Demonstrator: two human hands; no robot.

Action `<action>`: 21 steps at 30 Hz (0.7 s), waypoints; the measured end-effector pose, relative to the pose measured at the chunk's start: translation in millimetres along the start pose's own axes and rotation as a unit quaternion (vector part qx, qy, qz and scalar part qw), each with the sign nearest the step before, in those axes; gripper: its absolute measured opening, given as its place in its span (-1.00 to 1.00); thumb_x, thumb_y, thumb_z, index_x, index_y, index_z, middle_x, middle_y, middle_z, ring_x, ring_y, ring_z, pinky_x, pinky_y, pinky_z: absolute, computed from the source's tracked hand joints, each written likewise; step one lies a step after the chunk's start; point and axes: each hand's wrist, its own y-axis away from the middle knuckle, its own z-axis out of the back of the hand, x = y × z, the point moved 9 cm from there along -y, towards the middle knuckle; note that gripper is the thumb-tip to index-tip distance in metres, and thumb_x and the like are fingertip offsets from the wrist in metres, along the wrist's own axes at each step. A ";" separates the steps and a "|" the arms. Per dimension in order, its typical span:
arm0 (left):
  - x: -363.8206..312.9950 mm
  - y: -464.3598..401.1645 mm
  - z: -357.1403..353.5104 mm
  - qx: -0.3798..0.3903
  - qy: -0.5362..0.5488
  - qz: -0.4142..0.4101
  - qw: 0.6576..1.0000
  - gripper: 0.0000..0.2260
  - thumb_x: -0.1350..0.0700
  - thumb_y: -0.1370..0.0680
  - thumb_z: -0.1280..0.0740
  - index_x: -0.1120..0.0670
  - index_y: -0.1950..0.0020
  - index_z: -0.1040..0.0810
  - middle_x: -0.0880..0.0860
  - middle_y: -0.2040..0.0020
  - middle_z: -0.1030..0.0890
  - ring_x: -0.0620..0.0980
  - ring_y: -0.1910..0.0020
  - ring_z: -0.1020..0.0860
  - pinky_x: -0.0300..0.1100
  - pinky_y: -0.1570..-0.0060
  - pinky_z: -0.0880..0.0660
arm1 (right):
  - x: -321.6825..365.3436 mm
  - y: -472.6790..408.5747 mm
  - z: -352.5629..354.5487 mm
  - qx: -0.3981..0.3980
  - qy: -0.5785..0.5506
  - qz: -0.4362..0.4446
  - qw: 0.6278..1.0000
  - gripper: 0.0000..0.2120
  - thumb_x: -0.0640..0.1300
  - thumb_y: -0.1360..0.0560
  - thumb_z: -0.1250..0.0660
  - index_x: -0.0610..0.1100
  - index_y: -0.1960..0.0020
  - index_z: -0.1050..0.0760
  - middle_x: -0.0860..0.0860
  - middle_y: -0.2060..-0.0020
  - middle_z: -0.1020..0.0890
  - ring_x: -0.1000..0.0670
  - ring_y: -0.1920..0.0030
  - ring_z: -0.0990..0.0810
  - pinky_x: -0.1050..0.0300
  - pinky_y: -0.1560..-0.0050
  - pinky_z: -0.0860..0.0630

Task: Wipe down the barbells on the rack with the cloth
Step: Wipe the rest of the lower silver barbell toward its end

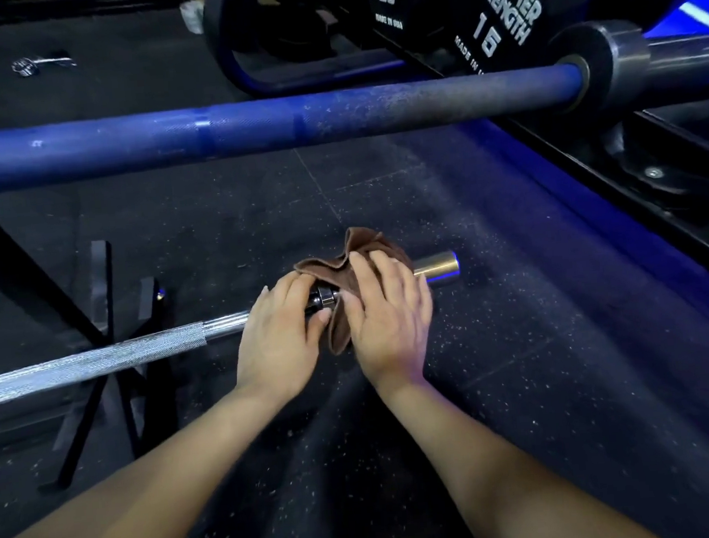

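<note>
Pressing the brown cloth around the chrome barbell near the middle of the frame, I am working with both hands side by side. My right hand is lying over the cloth with its fingers spread and curled down, holding the fabric against the bar's sleeve, whose bare polished end is sticking out just beyond my fingertips toward the right. My left hand is closing on the bar just beside the cloth, my fingers wrapping the dark collar where the shaft is meeting the sleeve, and touching the cloth's edge. A fold of the cloth is standing up above my knuckles and another is hanging below the bar. The knurled shaft is running away to the lower left edge of the frame, crossing a black rack stand. Across the upper part of the frame a blue barbell is lying level, well apart from my hands, with black weight plates marked 20 and 15 behind it at the upper right. Speckled black rubber floor is filling everything beneath.
</note>
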 end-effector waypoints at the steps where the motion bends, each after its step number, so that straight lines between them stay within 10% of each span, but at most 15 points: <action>1: -0.2 -0.1 -0.7 0.003 -0.001 0.005 1.000 -0.63 0.15 -0.53 -0.33 0.11 -0.32 -0.42 0.02 -0.28 -0.47 0.07 -0.22 -0.43 0.09 -0.33 -0.30 | -10.3 -2.4 -1.1 -0.006 0.015 -0.016 1.000 -0.60 0.14 -0.53 -0.15 0.08 -0.34 -0.39 0.05 -0.26 -0.51 -0.02 -0.28 -0.40 -0.08 -0.37 -0.18; 10: 9.8 -11.0 -11.4 0.016 -0.037 0.099 0.994 -0.61 -0.03 -0.65 0.04 0.01 -0.44 -0.32 -0.05 -0.36 -0.41 -0.06 -0.35 -0.35 -0.17 -0.31 -0.11 | -108.4 -15.7 7.0 -0.010 -0.101 -0.315 0.944 -0.51 0.04 -0.64 -0.02 -0.10 -0.52 -0.11 -0.16 -0.34 -0.32 -0.18 -0.32 -0.31 -0.10 -0.19 -0.33; 21: 17.0 -23.3 -6.9 0.020 -0.029 0.211 0.977 -0.63 -0.02 -0.66 0.01 0.14 -0.16 -0.50 0.15 -0.17 -0.51 0.14 -0.21 -0.42 -0.04 -0.17 -0.25 | -162.0 21.7 23.8 0.002 -0.069 -0.485 0.872 -0.63 0.04 -0.65 0.00 -0.24 -0.23 -0.29 -0.26 -0.16 -0.52 -0.28 -0.15 -0.51 -0.06 -0.05 -0.40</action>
